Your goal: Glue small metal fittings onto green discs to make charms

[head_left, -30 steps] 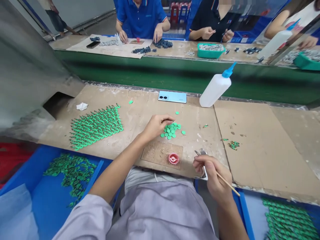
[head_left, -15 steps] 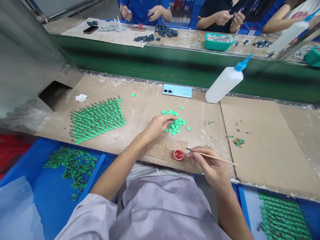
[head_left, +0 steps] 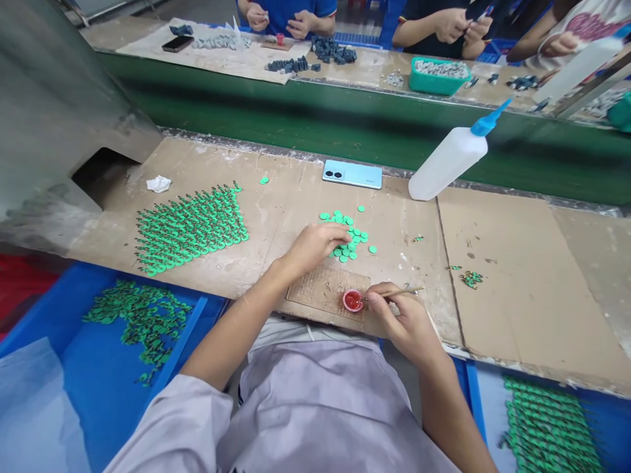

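Note:
My left hand (head_left: 315,246) reaches into a loose pile of small round green discs (head_left: 352,247). Its fingers are drawn together at the pile, and whatever is between the fingertips cannot be made out. My right hand (head_left: 405,323) pinches a thin wooden-handled paintbrush (head_left: 407,291), whose tip is at the small cup of red liquid (head_left: 353,300). The cup stands on a brown board (head_left: 315,289) close to my body. To the left, rows of green discs with small dark-and-green pieces on them (head_left: 192,230) cover the cardboard.
A pale blue phone (head_left: 352,174) and a white squeeze bottle (head_left: 448,163) are at the back edge. Small green-and-brown pieces (head_left: 472,280) lie on the right. Blue bins (head_left: 98,387) flank me below the table. Co-workers' hands (head_left: 300,25) work beyond the green divider (head_left: 246,102).
My right hand has moved slightly left and lowered the brush, bringing its tip to the red cup. My left hand stays at the disc pile, its fingers more curled in. The view shifted slightly.

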Demonstrator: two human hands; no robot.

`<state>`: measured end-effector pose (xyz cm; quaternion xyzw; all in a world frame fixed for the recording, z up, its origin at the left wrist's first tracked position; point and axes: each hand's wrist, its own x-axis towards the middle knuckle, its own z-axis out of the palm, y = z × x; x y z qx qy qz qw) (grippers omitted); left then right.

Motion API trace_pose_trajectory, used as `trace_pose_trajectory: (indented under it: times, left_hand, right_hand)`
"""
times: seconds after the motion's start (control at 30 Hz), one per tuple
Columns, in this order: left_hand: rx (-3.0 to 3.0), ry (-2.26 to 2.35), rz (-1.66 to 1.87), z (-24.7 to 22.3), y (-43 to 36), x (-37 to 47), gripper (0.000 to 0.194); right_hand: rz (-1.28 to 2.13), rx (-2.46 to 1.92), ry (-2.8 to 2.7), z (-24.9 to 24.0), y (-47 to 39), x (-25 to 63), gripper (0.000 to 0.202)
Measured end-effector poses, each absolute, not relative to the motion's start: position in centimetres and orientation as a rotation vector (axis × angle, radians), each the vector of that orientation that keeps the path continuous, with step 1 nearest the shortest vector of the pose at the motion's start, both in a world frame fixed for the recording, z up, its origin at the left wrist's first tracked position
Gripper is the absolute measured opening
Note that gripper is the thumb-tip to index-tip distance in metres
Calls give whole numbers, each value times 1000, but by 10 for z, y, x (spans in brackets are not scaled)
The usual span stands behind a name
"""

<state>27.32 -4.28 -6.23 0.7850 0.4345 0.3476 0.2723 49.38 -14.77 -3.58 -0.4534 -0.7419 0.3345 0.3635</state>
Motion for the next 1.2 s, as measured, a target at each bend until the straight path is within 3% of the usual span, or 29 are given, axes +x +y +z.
trace_pose_trajectory:
  times: [0.27, 0.57, 1.2]
  left_hand:
    - [1659, 1181, 1218, -50, -105, 256, 22]
    - [1028, 1171, 1203, -64, -188, 270, 15]
    - [836, 1185, 1130, -79, -199, 282, 20]
  right_hand:
    - [775, -1160, -1895, -49, -146, 490, 37]
    - [750, -1083, -1918, -51, -145, 483, 32]
    - [685, -1033, -1993, -56, -144, 485, 25]
